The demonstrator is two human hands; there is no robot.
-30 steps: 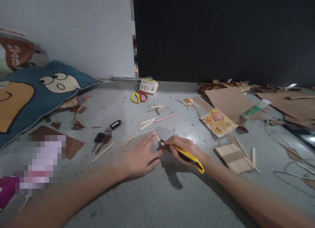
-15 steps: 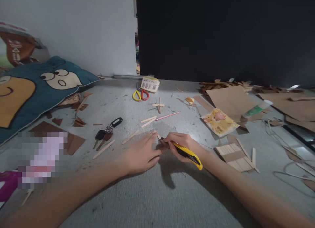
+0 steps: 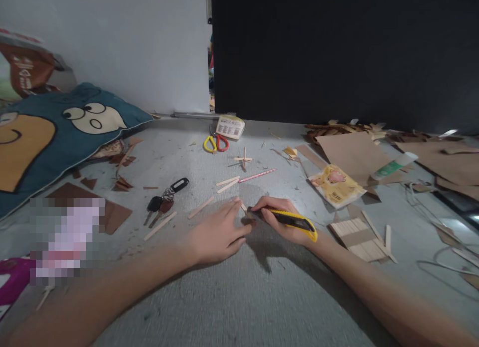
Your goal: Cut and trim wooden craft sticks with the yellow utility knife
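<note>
My right hand (image 3: 280, 217) grips a yellow and black utility knife (image 3: 297, 221), its front end pointing left and the handle's tail over my wrist. At the knife's front end lies a small wooden craft stick (image 3: 243, 206), mostly covered by my fingers. My left hand (image 3: 219, 232), palm down, presses that stick to the table with its fingertips, right beside the knife. Just beyond lie two craft sticks (image 3: 227, 185) and a pink patterned pencil (image 3: 258, 175). Two more sticks, a near one (image 3: 160, 226) and a farther one (image 3: 201, 207), lie left of my left hand.
Keys (image 3: 160, 202) lie at left, near a blue cartoon pillow (image 3: 75, 132). Farther back are scissors (image 3: 216, 144), a small pack (image 3: 230, 127) and crossed sticks (image 3: 244, 159). Rightward are a yellow packet (image 3: 337, 184), a bundle of craft sticks (image 3: 355, 239), a glue stick (image 3: 395, 166) and brown cardboard (image 3: 346, 150).
The knife's handle has swung up and to the right as my right hand turned. My left hand stays on the stick, and the view has shifted slightly.
</note>
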